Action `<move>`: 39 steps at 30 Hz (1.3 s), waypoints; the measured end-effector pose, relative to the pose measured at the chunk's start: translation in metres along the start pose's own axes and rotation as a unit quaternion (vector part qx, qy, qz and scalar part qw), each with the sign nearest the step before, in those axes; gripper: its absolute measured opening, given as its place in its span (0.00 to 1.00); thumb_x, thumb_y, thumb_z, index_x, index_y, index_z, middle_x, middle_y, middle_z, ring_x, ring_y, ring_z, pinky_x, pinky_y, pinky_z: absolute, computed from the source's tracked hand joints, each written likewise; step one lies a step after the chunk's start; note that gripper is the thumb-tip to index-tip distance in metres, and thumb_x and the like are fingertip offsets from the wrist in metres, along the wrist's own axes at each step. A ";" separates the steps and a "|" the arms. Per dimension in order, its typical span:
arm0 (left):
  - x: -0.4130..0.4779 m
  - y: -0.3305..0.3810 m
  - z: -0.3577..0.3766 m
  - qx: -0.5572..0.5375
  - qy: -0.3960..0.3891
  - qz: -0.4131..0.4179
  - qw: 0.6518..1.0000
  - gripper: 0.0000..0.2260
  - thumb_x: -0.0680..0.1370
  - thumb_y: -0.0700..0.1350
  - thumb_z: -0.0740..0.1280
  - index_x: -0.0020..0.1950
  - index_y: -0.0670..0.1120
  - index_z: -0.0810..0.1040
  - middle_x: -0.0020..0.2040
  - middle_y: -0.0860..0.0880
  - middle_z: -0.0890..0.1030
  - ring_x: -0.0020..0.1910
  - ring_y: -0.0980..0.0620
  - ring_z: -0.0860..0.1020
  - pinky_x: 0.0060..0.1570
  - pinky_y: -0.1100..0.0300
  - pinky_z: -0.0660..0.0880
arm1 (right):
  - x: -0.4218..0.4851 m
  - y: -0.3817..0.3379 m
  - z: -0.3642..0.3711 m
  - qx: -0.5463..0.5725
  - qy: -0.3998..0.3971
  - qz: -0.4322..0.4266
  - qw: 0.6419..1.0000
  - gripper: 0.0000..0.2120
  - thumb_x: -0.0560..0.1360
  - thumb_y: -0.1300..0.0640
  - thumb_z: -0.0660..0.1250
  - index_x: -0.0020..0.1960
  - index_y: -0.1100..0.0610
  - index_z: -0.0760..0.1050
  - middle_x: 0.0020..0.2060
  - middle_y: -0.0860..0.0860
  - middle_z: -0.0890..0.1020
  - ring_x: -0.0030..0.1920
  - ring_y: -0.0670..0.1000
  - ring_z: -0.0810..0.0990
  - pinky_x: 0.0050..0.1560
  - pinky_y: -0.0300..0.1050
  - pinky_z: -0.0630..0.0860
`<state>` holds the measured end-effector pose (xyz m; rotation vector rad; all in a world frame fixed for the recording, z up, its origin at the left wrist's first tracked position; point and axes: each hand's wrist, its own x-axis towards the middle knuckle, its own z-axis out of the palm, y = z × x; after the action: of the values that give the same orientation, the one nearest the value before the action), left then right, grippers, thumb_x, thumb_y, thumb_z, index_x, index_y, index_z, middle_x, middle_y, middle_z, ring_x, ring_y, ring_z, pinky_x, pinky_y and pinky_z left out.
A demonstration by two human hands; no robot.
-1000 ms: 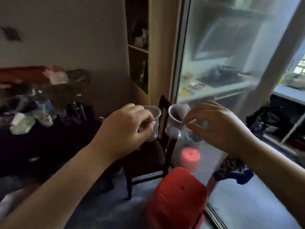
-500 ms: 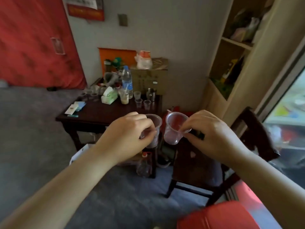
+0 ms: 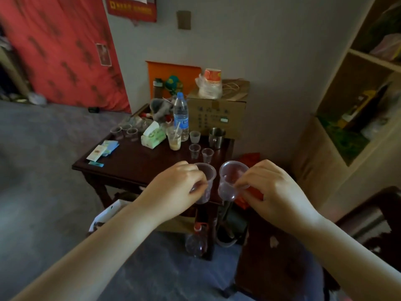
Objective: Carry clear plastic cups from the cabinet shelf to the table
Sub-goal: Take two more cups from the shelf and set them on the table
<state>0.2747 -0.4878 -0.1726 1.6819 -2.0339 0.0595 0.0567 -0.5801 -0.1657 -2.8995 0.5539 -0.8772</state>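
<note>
My left hand (image 3: 173, 190) grips a clear plastic cup (image 3: 207, 179) upright by its side. My right hand (image 3: 269, 190) pinches a second clear plastic cup (image 3: 230, 179), tilted with its mouth toward me. Both cups hang side by side over the near right edge of the dark wooden table (image 3: 138, 164). Three small clear cups (image 3: 200, 146) stand on the table just beyond my hands, and several more (image 3: 124, 130) sit at its far left. The wooden cabinet shelf (image 3: 355, 109) is off to the right.
The table holds a water bottle (image 3: 181, 115), a tissue box (image 3: 153, 136), a drink cup with a straw (image 3: 174, 137), a metal mug (image 3: 217, 136) and a cardboard box (image 3: 217, 111). A dark chair (image 3: 282, 253) stands at lower right. A bottle (image 3: 196, 242) lies under the table.
The view has swung from the glass door and shelf round to the table, which is now closer. Both hands keep their cups and have come over the table's near edge.
</note>
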 end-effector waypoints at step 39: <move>0.179 -0.362 0.220 -0.102 -0.179 0.027 0.978 0.04 0.73 0.40 0.66 0.45 0.45 0.80 0.41 0.50 0.79 0.43 0.49 0.75 0.39 0.54 0.76 | 0.166 0.199 0.337 -0.068 -0.166 0.290 0.940 0.10 0.71 0.58 0.61 0.47 0.51 0.80 0.38 0.45 0.80 0.44 0.52 0.75 0.42 0.47 0.70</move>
<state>0.5156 -0.8110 -0.3934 1.5953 -2.2523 -0.4505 0.3058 -0.8400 -0.3922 -2.6415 1.3669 -0.2715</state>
